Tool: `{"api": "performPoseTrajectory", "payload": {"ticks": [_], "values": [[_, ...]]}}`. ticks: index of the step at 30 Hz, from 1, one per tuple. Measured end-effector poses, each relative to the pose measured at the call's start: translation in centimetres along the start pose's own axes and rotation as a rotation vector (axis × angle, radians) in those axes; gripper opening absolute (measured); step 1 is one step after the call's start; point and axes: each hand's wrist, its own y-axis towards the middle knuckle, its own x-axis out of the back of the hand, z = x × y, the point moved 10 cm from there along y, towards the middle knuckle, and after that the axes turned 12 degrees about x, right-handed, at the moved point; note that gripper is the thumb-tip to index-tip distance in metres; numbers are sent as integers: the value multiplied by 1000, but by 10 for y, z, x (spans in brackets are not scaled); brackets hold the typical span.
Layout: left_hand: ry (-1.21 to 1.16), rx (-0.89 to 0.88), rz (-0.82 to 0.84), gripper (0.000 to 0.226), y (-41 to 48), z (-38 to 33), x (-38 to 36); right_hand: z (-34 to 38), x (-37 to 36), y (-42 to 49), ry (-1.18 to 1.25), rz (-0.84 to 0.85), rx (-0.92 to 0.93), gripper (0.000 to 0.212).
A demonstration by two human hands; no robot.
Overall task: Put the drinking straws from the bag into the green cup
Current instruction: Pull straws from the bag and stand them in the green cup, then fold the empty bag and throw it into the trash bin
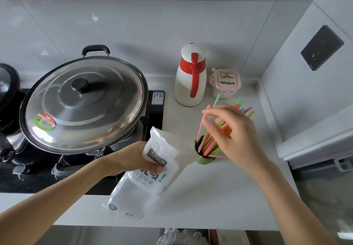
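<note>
Left hand [131,157] grips bag [145,176] — straws [207,141] in green cup [205,159].

We have one wide-angle view, worn on the head, looking forward and steeply down onto the table [219,197] from close above. The tiled wall [133,25] fills the top, and straight lines bow toward the edges.

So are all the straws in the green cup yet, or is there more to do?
Nearly done, it looks like. A colourful bunch of straws already stands in the green cup. The right hand is at the straws, blurred, fingers spread. The left hand holds the bag, which looks flat and empty, though I can't see right inside it.
</note>
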Motion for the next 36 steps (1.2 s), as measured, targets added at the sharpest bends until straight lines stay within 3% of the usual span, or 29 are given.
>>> {"api": "performPoseTrajectory", "payload": {"ticks": [3, 4, 9, 14, 17, 21, 23, 26, 28, 32, 36], "values": [[-78, -37, 8, 36, -1, -12, 0, -3, -52, -26, 66, 404, -239, 74], [-111, -50, 15, 36, -1, -16, -1, -7, -62, -32, 57, 453, -282, 76], [-243, -91, 90, 48, -11, -26, -10, -38, -59, -39, 425, 167, -590, 10], [-415, -50, 46, 59, -18, 11, -23, -67, -32, -47, 563, -98, -717, 6], [-573, -49, -93, 52, -23, 27, -26, -58, -46, -65, 694, -45, -781, 36], [-779, -73, -157, 15, -33, 34, -45, -19, -73, -106, 672, 146, -725, 79], [-813, -98, -129, 8, -37, 37, -60, -8, -70, -120, 562, 107, -641, 92], [-833, -131, -112, 15, -45, 43, -75, 7, -60, -131, 496, 25, -554, 97], [-827, -163, -89, 23, -52, 44, -83, 17, -54, -138, 524, -8, -556, 83], [-787, -195, -1, 38, -70, 54, -98, 24, -51, -165, 681, 1, -691, 32], [-662, -175, 28, 29, -86, 83, -128, 48, -55, -227, 748, 73, -897, 23]]}}
